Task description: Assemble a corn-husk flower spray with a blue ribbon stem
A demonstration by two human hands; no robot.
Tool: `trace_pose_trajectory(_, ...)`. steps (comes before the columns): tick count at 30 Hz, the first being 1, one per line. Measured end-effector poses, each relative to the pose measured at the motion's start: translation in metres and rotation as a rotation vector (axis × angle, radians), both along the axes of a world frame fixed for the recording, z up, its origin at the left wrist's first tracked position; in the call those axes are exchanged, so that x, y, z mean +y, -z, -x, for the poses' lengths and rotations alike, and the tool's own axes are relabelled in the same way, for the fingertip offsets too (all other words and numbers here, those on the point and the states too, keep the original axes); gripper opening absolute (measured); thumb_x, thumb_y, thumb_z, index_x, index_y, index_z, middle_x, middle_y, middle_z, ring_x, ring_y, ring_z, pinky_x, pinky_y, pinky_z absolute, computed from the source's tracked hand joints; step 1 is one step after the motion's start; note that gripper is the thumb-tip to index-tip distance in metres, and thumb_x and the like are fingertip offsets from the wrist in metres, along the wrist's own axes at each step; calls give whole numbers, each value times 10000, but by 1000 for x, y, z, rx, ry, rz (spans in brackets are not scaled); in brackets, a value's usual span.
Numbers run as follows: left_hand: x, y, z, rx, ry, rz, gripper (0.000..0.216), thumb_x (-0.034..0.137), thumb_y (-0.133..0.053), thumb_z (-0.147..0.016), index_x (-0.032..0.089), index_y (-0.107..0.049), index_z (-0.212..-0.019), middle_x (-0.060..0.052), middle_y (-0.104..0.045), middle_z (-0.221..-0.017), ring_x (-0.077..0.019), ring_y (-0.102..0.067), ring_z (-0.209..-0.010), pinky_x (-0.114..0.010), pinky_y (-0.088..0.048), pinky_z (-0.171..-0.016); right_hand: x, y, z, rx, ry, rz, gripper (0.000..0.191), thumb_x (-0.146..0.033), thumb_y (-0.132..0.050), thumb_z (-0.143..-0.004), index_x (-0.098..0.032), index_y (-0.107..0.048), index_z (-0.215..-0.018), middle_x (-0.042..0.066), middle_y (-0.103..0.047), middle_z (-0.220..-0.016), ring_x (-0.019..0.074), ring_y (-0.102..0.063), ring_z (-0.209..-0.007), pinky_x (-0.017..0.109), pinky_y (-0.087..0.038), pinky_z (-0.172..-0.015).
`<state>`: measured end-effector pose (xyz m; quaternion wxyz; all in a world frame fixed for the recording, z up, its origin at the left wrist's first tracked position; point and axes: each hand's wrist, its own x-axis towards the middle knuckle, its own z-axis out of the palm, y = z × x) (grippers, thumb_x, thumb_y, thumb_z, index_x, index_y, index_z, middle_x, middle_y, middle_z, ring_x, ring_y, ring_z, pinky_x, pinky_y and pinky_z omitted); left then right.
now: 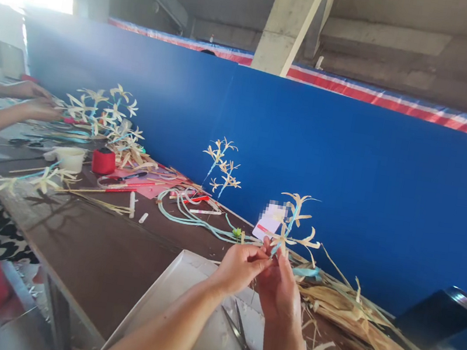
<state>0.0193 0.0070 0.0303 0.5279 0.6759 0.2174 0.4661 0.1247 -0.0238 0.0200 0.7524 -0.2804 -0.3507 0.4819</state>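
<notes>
Straw petals on a blue stem make up the sprig (294, 223) we hold upright above the white tray (179, 291) on the worktop (105, 255). Our left grip (240, 268) pinches its base, and our right grip (279, 292) is clenched on the stem just beside it. Scissors (245, 342) lie on the tray under our wrists, with husks (352, 318) piled to the right.
</notes>
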Motion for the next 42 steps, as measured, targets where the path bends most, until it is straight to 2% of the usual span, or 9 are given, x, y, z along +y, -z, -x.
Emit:
trace_pose_trajectory(6,0,-2,0,-2,-59,20,231,321,-566,-771,138,-679,-686,-15,-648,-651,-116,-551,-617,-206,-393,-598,2,3,1,10,26,95,254,-389,-648,-767,-219,-692,-951,34,-667,-1000,174,-581,-933,335,-435,-886)
trace_pose_trajectory(12,0,-1,-1,-11,-140,69,232,334,-552,-776,150,-683,-722,-24,-675,-681,-127,-583,-617,-211,-419,-594,3,5,1,-32,6,53,210,-337,-662,-763,-216,-694,-932,53,-663,-1023,195,-573,-983,347,-435,-878)
trace_pose_trajectory(20,5,0,3,-10,-338,44,198,309,-545,-780,189,-702,-784,-22,-677,-758,-141,-588,-686,-229,-434,-631,2,7,8,-152,-5,151,260,-357,-696,-734,-227,-673,-958,40,-674,-966,177,-610,-877,264,-467,-721)
trace_pose_trajectory(25,11,0,5,11,-482,-13,165,310,-585,-764,195,-702,-745,-18,-632,-753,-119,-542,-666,-230,-414,-643,3,11,10,-270,-8,180,307,-356,-722,-707,-209,-674,-972,50,-681,-934,189,-622,-849,294,-482,-749)
trace_pose_trajectory(30,14,0,7,27,-493,-7,174,334,-603,-760,196,-709,-762,-18,-604,-758,-113,-525,-653,-230,-403,-629,4,10,14,-258,60,173,252,-320,-786,-626,-208,-689,-830,27,-684,-838,164,-625,-773,300,-493,-753)
trace_pose_trajectory(35,13,1,9,5,-422,-48,218,396,-652,-717,202,-708,-798,-25,-609,-820,-122,-542,-702,-226,-409,-655,5,10,13,-189,74,143,234,-307,-794,-617,-210,-681,-797,20,-680,-827,143,-620,-736,269,-502,-705)
trace_pose_trajectory(37,14,1,11,-5,-445,-25,278,451,-657,-698,175,-677,-716,-18,-599,-771,-114,-526,-661,-219,-396,-623,5,11,11,-176,73,139,227,-301,-787,-630,-208,-680,-808,14,-670,-801,125,-607,-704,249,-502,-685)
trace_pose_trajectory(39,17,1,13,-21,-528,31,369,511,-608,-722,156,-612,-620,-1,-553,-648,-104,-490,-602,-212,-365,-573,4,11,10,-171,76,142,214,-291,-780,-644,-205,-681,-812,6,-651,-761,107,-585,-662,228,-502,-656)
trace_pose_trajectory(42,24,0,17,-101,-622,120,420,530,-535,-771,151,-569,-592,18,-499,-543,-94,-452,-548,-211,-334,-536,4,11,10,-155,76,146,205,-280,-782,-645,-208,-680,-808,-1,-635,-757,92,-564,-638,212,-501,-625)
